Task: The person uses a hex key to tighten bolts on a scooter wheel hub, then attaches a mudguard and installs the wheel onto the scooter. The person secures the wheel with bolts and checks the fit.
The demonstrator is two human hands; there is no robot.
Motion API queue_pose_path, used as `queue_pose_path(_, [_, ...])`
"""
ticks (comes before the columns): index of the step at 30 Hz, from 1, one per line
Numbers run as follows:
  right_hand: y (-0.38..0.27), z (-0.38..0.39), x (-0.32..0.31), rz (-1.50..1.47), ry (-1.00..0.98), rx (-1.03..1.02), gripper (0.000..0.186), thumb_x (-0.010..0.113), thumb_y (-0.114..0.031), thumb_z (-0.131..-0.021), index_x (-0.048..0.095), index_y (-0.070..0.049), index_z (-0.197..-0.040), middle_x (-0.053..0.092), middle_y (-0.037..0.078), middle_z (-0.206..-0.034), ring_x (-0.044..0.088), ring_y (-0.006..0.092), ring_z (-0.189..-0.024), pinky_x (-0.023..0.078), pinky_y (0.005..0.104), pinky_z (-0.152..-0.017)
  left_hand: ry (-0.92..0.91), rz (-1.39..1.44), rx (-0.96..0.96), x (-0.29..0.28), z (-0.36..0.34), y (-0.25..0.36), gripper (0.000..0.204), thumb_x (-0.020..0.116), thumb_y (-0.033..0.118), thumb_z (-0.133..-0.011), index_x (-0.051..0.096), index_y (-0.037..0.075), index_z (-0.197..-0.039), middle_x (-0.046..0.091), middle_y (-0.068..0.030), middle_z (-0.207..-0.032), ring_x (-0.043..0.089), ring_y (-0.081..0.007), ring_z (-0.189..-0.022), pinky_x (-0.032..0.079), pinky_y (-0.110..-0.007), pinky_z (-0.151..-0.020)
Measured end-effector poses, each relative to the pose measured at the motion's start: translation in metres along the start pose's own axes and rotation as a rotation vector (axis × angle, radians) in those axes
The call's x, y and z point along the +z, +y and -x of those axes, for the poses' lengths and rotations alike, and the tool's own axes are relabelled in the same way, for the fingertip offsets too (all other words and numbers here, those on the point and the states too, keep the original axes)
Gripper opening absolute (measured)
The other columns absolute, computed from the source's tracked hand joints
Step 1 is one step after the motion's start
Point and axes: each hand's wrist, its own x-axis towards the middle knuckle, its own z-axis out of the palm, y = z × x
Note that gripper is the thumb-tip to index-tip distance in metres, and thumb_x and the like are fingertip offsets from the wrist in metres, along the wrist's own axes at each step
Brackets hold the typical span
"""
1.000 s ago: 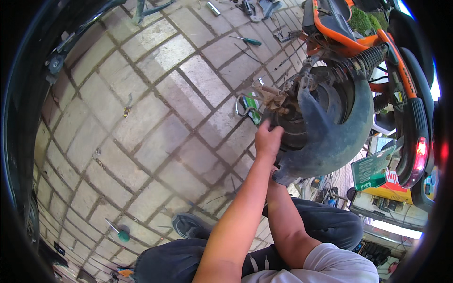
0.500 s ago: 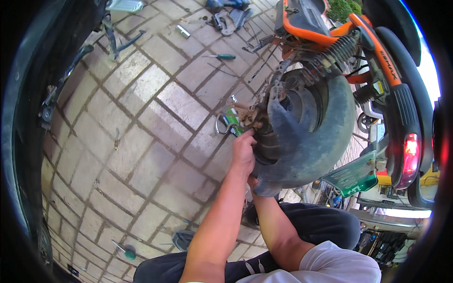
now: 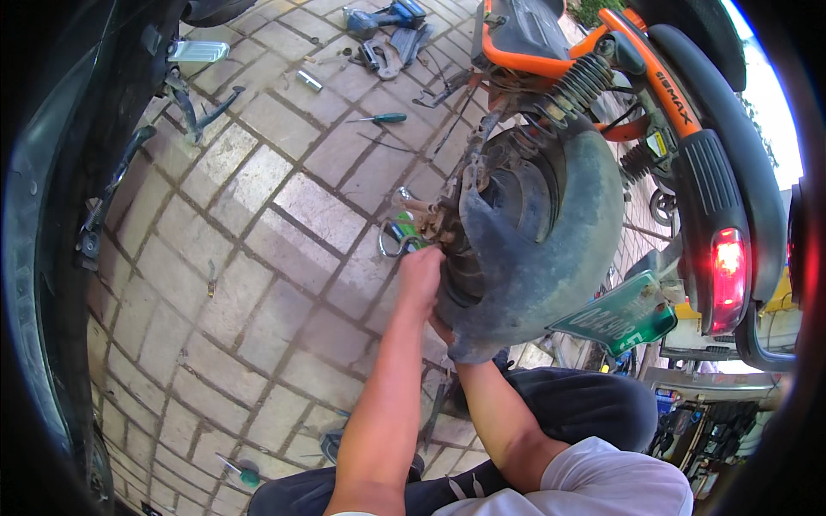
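My left hand (image 3: 420, 277) is closed at the near side of the motorcycle's rear wheel (image 3: 460, 267), beside the rusty hub parts (image 3: 443, 225). Its fingertips are tucked in there, and what they grip is hidden. Lower down, my right hand (image 3: 440, 329) reaches behind the lower end of the dusty black rear fender (image 3: 538, 249); its fingers are out of sight. On the paving just beyond my left hand lie a green packet (image 3: 404, 227) and a shiny curved metal piece (image 3: 385, 243). The orange frame and coil shock absorber (image 3: 575, 90) rise above the wheel.
A green screwdriver (image 3: 387, 118), a silver socket (image 3: 309, 81) and a blue power tool (image 3: 387, 15) lie farther off on the paving. Another screwdriver (image 3: 248, 476) is near my left knee. A dark vehicle (image 3: 52, 215) stands at left. A green licence plate (image 3: 619, 316) hangs at right.
The whole view has shifted, so the motorcycle and paving sit farther left. My left hand stays at the same part of the wheel, and my right hand stays behind the fender's end.
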Motion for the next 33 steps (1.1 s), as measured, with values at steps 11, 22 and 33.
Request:
queue_pose_path(11, [-0.011, 0.001, -0.01, 0.157, -0.038, -0.077, 0.063, 0.056, -0.046, -0.09, 0.045, -0.01, -0.141, 0.051, 0.016, -0.134, 0.054, 0.0306, -0.112, 0.048, 0.0426, -0.097, -0.405, -0.679, -0.01, 0.033, 0.097, 0.11, 0.05, 0.057, 0.042, -0.094, 0.068, -0.007, -0.09, 0.067, -0.0156, -0.075, 0.064, -0.0244, -0.066, 0.051, -0.037, -0.063])
queue_pose_path(22, [-0.012, -0.008, -0.02, 0.172, 0.004, 0.008, 0.065, 0.056, -0.048, -0.09, 0.044, -0.009, -0.141, 0.05, 0.017, -0.134, 0.054, 0.0312, -0.112, 0.048, 0.0432, -0.097, -0.348, -0.815, 0.567, 0.047, 0.098, 0.075, 0.033, 0.054, 0.023, -0.091, 0.063, -0.008, -0.085, 0.062, -0.0303, -0.085, 0.06, -0.0481, -0.089, 0.047, -0.05, -0.08])
queue_pose_path(33, [-0.02, -0.006, -0.022, 0.122, 0.033, 0.004, 0.067, 0.056, -0.049, -0.089, 0.044, -0.009, -0.141, 0.05, 0.018, -0.134, 0.054, 0.0319, -0.113, 0.048, 0.0438, -0.097, -0.41, -0.686, 0.207, -0.009, 0.046, 0.09, 0.032, 0.063, 0.026, -0.087, 0.07, -0.001, -0.102, 0.07, -0.0155, -0.088, 0.066, -0.0247, -0.081, 0.051, -0.037, -0.072])
